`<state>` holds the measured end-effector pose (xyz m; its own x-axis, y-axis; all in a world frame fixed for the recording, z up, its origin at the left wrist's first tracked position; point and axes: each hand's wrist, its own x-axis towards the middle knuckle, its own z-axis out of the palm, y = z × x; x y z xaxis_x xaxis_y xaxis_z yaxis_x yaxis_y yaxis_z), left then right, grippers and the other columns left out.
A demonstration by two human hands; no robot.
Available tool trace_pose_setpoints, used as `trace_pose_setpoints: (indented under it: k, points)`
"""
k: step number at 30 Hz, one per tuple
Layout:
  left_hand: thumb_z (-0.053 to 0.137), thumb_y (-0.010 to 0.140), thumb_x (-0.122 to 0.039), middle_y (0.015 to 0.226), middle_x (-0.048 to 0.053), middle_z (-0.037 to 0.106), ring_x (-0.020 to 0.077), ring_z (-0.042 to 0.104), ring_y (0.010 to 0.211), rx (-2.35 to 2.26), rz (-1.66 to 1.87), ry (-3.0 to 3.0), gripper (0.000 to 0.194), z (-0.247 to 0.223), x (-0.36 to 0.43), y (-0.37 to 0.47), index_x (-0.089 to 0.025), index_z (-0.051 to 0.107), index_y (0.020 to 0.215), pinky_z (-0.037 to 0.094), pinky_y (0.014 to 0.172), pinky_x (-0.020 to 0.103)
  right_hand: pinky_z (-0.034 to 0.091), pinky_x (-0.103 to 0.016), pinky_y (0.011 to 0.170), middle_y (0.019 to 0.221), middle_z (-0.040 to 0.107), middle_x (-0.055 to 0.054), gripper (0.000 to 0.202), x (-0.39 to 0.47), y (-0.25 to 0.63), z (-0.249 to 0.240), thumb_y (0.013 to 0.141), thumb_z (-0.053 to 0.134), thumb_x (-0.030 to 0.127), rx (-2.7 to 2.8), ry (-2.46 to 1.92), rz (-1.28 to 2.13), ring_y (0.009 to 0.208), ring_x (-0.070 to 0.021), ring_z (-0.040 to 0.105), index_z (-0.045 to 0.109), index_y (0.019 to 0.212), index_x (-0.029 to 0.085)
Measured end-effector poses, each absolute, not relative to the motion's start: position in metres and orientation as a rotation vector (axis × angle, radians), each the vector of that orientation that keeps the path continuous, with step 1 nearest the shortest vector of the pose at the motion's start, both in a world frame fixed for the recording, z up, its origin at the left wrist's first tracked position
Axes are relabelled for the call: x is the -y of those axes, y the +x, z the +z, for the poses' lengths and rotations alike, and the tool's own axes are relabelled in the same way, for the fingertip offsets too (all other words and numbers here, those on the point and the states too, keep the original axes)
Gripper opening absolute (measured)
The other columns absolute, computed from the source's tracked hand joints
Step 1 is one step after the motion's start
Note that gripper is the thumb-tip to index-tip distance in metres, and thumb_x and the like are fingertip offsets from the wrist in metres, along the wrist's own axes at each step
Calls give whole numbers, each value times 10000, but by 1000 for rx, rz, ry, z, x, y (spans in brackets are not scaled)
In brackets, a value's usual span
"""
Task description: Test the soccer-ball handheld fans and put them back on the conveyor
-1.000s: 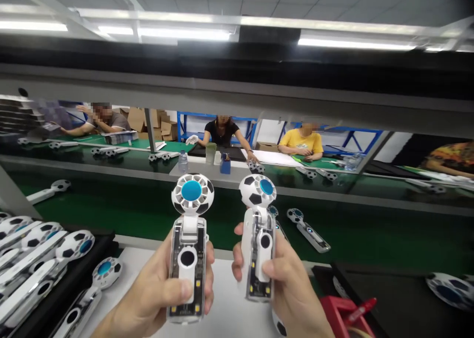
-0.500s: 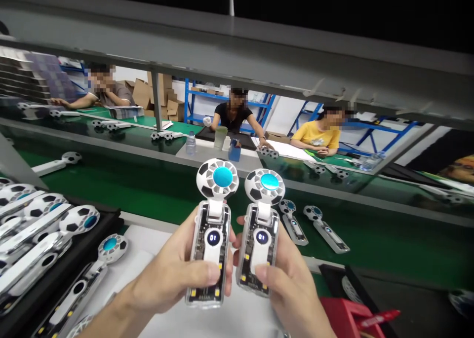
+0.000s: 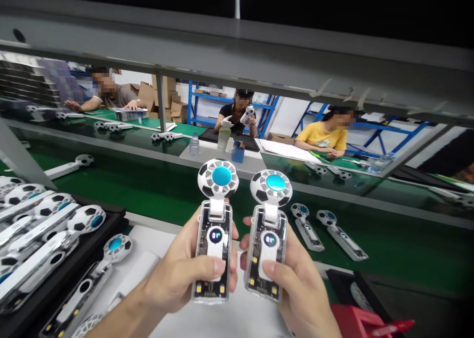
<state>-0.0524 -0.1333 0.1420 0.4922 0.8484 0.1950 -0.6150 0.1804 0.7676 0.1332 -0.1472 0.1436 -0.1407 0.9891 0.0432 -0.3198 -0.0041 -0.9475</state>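
Note:
My left hand [image 3: 177, 276] is closed around a handheld fan [image 3: 217, 180] with a soccer-ball-patterned head, a blue disc in its middle and a clear body. The thumb presses on its white front strip. A matching fan [image 3: 272, 187] is upright in my right hand [image 3: 303, 283], whose thumb also lies on the front strip. Both round displays read 01 with a small green mark. Side by side and apart, the two fans face me. Below them is a white work surface [image 3: 200, 323]. Another fan [image 3: 87, 283] lies on the left by my forearm.
A black tray [image 3: 114, 217] full of fans stands at left. Two fans [image 3: 307, 229] [image 3: 342, 234] lie on the green conveyor belt [image 3: 163, 190]. At lower right are a red box [image 3: 348, 323] and a red pen [image 3: 398, 326]. Three people sit across the line, under a grey beam [image 3: 237, 47].
Both displays have gained a small green mark beside the 01. The fans on the belt appear farther right. Across the line, the middle person has lifted a fan. My grips stay the same.

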Motion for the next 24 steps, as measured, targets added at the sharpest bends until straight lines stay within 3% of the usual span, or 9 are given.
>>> trace_pose_setpoints:
  k: [5,11,14,19,24]
  points:
    - [762,765,-217,828,40,664,151,653,626,-250,1058,898,398,141,134,-53,-197,550,1102,502,573,263,528,-317,675,951,691,-54,542,147,134,143,794,718,372,1106,-879,1431,765,-214,648,536,1293,263]
    - [752,773,-226,813,36,653,154,649,631,-233,1051,888,367,141,136,-55,-200,562,1086,498,575,266,558,-359,754,1257,622,-101,706,148,131,139,794,739,354,1100,-874,1382,970,-264,651,420,1419,281]
    - [753,769,-219,828,36,651,155,647,640,-223,1061,882,412,142,136,-55,-209,552,1129,497,580,270,557,-364,762,1232,634,-99,736,149,131,140,792,749,359,1093,-874,1395,965,-262,650,401,1436,280]
    - [744,772,-205,875,38,640,150,652,633,-173,1037,853,491,141,137,-55,-217,526,1211,491,578,263,541,-354,758,1023,691,-70,727,152,132,144,802,751,362,1126,-860,1417,839,-233,664,405,1435,274]
    - [751,770,-209,892,39,643,169,665,660,-195,1035,884,567,140,137,-57,-243,489,1271,505,595,285,544,-367,761,1104,677,-82,699,154,135,144,803,748,376,1114,-891,1375,889,-249,658,432,1421,291]
